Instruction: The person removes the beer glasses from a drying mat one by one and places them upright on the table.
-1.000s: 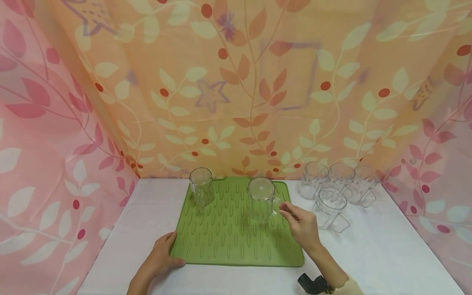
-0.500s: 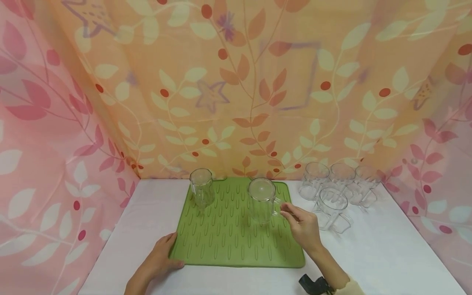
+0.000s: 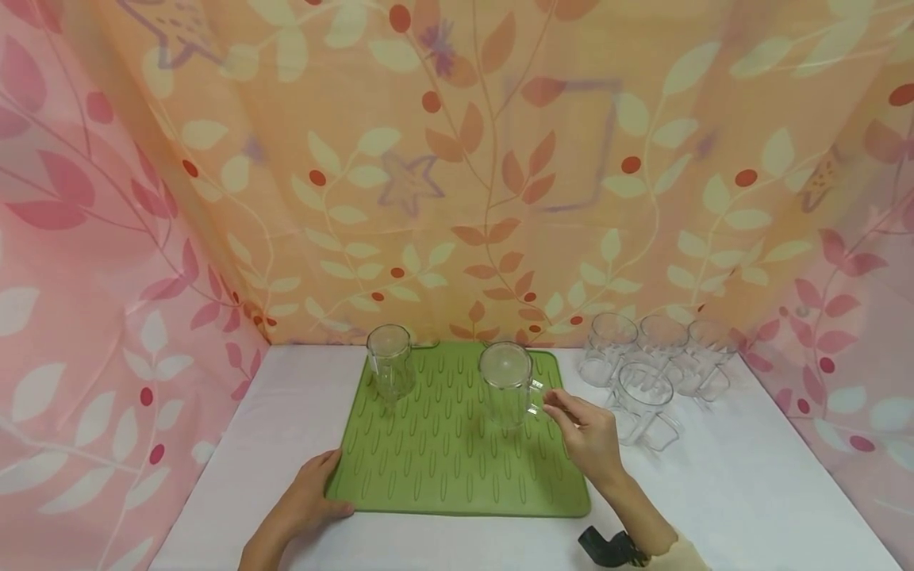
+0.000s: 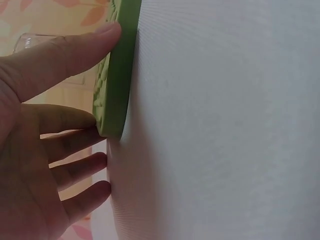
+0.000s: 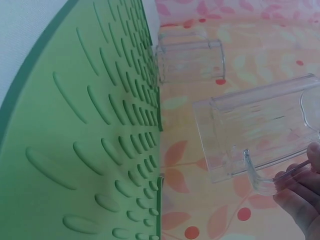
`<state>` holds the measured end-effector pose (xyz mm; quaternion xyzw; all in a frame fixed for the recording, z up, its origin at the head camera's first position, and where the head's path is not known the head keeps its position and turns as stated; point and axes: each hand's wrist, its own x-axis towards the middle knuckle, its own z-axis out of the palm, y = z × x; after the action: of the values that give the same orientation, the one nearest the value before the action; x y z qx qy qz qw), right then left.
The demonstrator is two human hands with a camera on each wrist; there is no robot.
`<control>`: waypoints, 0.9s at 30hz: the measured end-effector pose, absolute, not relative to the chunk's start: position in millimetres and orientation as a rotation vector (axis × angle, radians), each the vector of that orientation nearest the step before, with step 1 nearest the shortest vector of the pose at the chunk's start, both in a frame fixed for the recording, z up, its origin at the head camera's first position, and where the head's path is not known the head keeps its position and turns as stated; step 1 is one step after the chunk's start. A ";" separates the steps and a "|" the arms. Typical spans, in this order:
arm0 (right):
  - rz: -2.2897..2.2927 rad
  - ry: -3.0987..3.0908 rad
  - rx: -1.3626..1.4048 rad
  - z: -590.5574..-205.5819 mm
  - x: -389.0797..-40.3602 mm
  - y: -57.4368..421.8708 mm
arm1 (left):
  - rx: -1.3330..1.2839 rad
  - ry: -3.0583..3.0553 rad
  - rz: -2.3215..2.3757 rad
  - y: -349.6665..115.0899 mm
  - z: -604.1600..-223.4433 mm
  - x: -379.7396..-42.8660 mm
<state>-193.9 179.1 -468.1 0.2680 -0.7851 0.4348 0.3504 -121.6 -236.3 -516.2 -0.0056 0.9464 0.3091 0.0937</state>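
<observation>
1. The left hand is touching a green mat near its end, the thumb pressing across its edge.
2. The index fingertip is meeting the mat's side; the two lowest fingers are reaching past its end, toward a white surface.
3. The mat is lying on that surface, its textured face turning toward the view's left.
4. Behind the thumb, clear glass is partly showing against leaf-patterned cloth.
</observation>
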 end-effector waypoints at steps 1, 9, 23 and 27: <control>1.125 -2.032 0.698 -467.5 -193.9 179.1 | -0.016 2.810 0.914 -235.9 -515.8 -122.0; 1.100 -2.056 0.719 -463.3 -191.2 180.0 | -0.041 2.832 0.905 -230.6 -511.3 -121.4; 0.949 -2.004 0.839 -455.1 -193.4 180.8 | -0.095 2.810 1.281 -204.9 -487.4 -143.0; 0.892 -1.953 0.880 -453.6 -195.6 179.6 | -0.040 2.733 1.462 -192.8 -480.7 -150.2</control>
<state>-195.6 179.6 -453.6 0.3478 -0.7717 0.3524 0.3992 -150.2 -192.8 -480.7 -0.0131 0.8815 0.4716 0.0208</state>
